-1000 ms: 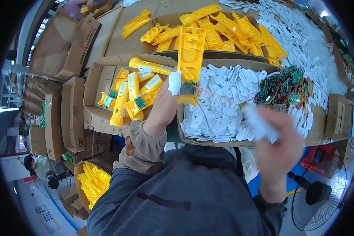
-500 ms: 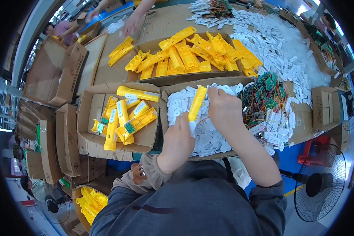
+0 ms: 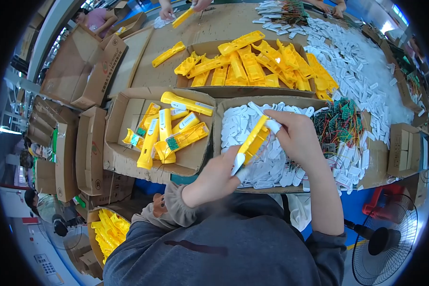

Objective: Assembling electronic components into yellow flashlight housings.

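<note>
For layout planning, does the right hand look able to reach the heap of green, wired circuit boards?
Probably yes: the heap is beside the right hand, unobstructed, though that hand holds a narrow white plastic piece.

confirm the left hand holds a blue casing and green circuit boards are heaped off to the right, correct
Not blue: the head view shows the left hand holding a yellow casing. The green circuit boards are indeed heaped off to the right.

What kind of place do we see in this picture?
Most likely a small assembly workshop or factory floor: yellow plastic shells piled in a cardboard box, a heap of wired green circuit boards, and many loose white pieces.
</note>
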Demonstrator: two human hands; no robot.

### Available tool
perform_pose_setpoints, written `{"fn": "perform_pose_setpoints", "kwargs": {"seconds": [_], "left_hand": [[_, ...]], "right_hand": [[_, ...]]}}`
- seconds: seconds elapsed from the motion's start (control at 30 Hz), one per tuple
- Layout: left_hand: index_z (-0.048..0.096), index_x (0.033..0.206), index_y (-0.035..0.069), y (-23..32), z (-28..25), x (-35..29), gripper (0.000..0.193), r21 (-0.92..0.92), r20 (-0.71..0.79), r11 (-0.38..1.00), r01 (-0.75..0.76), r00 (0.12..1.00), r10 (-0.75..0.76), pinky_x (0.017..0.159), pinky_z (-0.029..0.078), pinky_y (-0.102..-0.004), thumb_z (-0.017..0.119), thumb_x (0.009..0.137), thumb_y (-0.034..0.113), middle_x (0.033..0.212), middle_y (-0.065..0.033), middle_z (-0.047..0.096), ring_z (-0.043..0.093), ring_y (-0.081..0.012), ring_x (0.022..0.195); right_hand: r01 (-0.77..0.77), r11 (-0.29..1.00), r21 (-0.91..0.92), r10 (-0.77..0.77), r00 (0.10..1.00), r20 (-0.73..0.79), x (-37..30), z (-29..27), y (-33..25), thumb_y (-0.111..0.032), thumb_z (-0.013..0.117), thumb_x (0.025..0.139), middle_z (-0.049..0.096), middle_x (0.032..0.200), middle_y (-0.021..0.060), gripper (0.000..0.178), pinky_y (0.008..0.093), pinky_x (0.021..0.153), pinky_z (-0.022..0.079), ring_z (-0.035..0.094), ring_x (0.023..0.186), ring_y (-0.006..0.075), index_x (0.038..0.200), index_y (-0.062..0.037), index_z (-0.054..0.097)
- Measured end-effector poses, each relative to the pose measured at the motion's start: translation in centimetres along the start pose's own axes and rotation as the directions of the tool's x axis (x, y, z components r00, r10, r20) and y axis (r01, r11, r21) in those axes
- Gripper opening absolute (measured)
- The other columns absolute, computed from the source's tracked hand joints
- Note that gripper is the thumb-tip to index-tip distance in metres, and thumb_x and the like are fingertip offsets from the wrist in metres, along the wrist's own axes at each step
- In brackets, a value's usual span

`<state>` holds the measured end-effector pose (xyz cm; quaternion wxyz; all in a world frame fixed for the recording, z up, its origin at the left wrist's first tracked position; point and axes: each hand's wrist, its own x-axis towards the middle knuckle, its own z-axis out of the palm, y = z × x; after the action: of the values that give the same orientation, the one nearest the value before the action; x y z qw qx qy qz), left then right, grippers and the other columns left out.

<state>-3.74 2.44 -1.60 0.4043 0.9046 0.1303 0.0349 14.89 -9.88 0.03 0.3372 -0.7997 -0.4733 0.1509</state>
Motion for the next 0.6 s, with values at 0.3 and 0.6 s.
{"fn": "perform_pose_setpoints", "kwargs": {"seconds": [0.3,0.6], "left_hand": [[0.041,0.113,0.003,-1.5,-1.5,-2.3,0.043,-0.299,0.181,0.953,0.039,0.983,0.017,0.076,0.043,-0.0276,0.066,0.081,0.017,0.097,-0.0082,0.053,0.053,-0.0143,0.087],[0.039,0.122,0.002,-3.3,-5.8,-4.6,0.054,-0.162,0.172,0.977,-0.137,0.971,0.165,0.083,0.043,-0.0300,0.068,0.079,0.018,0.104,-0.0100,0.052,0.053,-0.0188,0.097]], "right_hand": [[-0.144,0.236,0.961,0.263,0.961,0.080,-1.6,7.6,-3.3,-0.030,0.046,0.095,0.061,0.101,0.0115,0.036,0.0311,0.077,0.050,0.062,0.086,0.0211,0.109,0.0022,0.056],[-0.092,0.130,0.987,0.029,0.996,0.089,-3.2,8.1,-5.6,-0.027,0.043,0.096,0.059,0.108,0.0144,0.036,0.0360,0.088,0.047,0.059,0.101,0.0261,0.117,0.0012,0.050]]}}
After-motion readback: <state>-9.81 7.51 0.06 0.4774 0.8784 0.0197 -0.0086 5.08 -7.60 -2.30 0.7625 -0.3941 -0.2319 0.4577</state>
